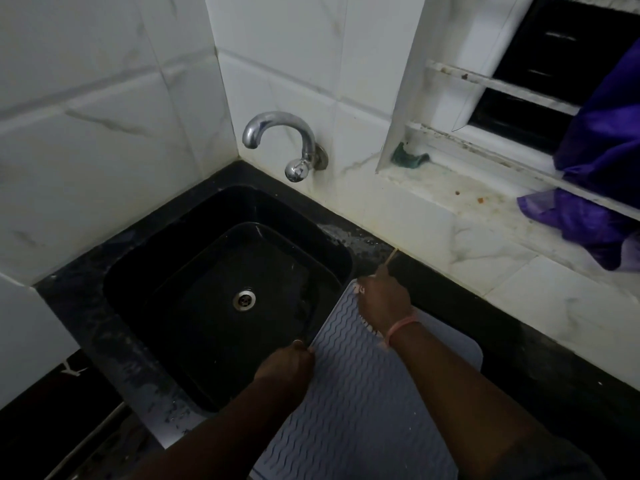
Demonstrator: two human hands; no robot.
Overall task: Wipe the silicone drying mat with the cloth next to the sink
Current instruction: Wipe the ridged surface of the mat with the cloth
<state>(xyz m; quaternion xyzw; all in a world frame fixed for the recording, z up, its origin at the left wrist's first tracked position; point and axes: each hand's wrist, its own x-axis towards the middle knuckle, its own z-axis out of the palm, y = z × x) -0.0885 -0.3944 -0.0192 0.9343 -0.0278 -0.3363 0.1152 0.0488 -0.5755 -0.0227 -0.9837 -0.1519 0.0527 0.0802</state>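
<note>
A grey silicone drying mat (360,393) with wavy ridges lies on the dark counter just right of the sink. My left hand (287,365) pinches the mat's left edge by the sink rim. My right hand (382,301) rests on the mat's far left corner, pressing down a small pale cloth (360,291); only bits of the cloth show at my fingertips and under my wrist. A pink band circles my right wrist.
The black sink (194,258) with a steel drain fills the corner, under a chrome tap (277,140) on the tiled wall. A white ledge (467,216) and window run along the right, with purple fabric (595,188) and a green scrubber (408,159) on it.
</note>
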